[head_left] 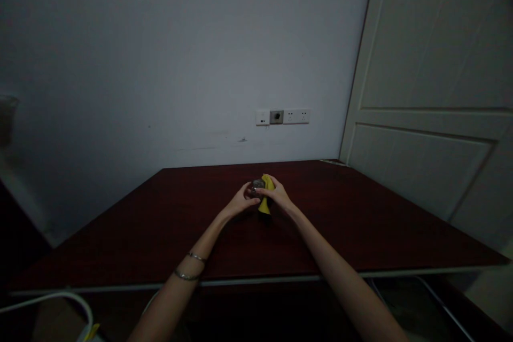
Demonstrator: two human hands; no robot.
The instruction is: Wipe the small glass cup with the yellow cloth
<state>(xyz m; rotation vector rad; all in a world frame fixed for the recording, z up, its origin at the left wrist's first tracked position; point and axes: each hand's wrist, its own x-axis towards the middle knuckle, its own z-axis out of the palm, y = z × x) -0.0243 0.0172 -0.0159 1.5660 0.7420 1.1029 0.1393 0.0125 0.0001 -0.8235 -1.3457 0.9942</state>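
Observation:
Both hands meet over the middle of the table. My left hand [240,201] curls around a small, rounded, clear-looking object [257,184], perhaps glass; its exact kind is hard to make out in the dim light. In my right hand [279,195] is a yellow cloth [265,206], gripped between thumb and fingers. Part of the cloth touches the right side of the rounded object, and a loose corner hangs toward the tabletop. Fingers partly cover both things. Two bracelets [186,276] circle my left forearm.
The dark red table [160,235] reaches back to a pale wall [192,64]. Sockets and switches [295,116] are set in the wall above its far edge. A panelled door [428,91] stands along the right. A white cable [68,294] curves below the front left edge.

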